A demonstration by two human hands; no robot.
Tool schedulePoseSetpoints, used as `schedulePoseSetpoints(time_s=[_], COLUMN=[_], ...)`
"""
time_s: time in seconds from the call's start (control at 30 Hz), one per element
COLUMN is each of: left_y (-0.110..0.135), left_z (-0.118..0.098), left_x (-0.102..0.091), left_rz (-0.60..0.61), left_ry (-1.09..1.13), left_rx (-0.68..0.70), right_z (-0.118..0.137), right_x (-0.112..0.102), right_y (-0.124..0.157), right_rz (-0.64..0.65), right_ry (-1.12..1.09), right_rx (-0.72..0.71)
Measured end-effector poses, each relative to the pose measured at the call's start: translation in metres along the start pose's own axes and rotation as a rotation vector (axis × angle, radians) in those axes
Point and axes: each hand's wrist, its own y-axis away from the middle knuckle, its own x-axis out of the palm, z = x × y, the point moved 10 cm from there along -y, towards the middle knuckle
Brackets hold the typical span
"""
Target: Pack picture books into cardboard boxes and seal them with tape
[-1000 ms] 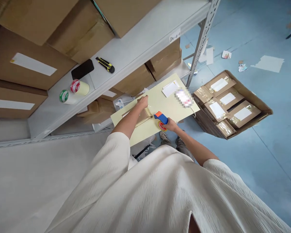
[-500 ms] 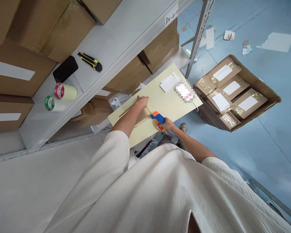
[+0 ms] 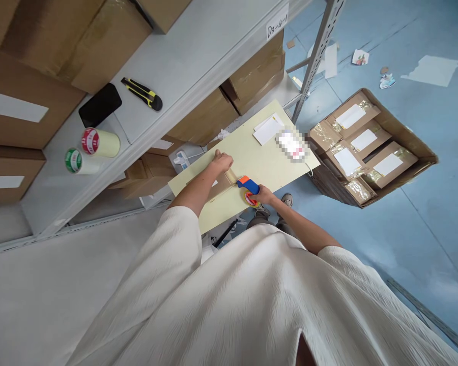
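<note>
A small cardboard box [image 3: 222,185] lies on the pale yellow board [image 3: 248,157], partly covered by my left forearm. My left hand [image 3: 223,161] rests at the box's far side, its fingers curled against it; the fingertips are partly hidden. In my right hand [image 3: 265,194] is a blue and orange tape dispenser [image 3: 249,184] loaded with a roll of tape. Its orange head sits at the right end of the box, on or very close to the cardboard.
White labels [image 3: 267,129] and a blurred-out item [image 3: 291,144] lie on the board. A large open carton [image 3: 423,161] of taped boxes stands on the right. The shelf [image 3: 198,46] holds a utility knife [image 3: 142,94], a phone [image 3: 100,105] and tape rolls [image 3: 100,142]. Paper scraps [image 3: 431,70] litter the floor.
The view has shifted slightly. My left hand looks a little more curled at the box; the tape dispenser stays in nearly the same place at the box's end.
</note>
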Motion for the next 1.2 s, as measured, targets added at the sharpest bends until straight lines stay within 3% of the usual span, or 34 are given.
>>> schedulePoseSetpoints(time_s=[0.17,0.3,0.4,0.5,0.6,0.83,1.0,1.2], left_y=[0.016,0.065,0.106,0.129,0.129,0.114,0.106,0.095], left_z=[0.002,0.002,0.003,0.004,0.008,-0.002,-0.004,-0.004], left_x=[-0.009,-0.018,-0.002,0.021,0.027,0.013,0.004,-0.003], left_rz=[-0.026,-0.145,-0.146,-0.120,-0.194,-0.450,-0.529,-0.601], left_ry=[-0.088,-0.032,-0.034,0.002,0.114,0.236,0.270,0.268], left_rx=[0.072,0.203,0.299,0.346,0.296,0.165,0.000,-0.075], right_z=[0.003,0.006,0.004,-0.001,-0.005,0.012,0.024,0.020], right_x=[0.001,0.000,-0.001,-0.001,-0.002,-0.013,-0.023,-0.033], right_y=[0.003,0.006,0.005,0.000,-0.005,-0.014,-0.022,-0.025], right_rz=[0.009,0.017,0.014,0.020,0.033,0.117,0.113,0.098], right_ry=[0.000,-0.018,-0.039,-0.070,-0.153,-0.302,-0.366,-0.367], right_rx=[0.001,0.011,0.023,0.042,0.047,0.032,0.019,0.015])
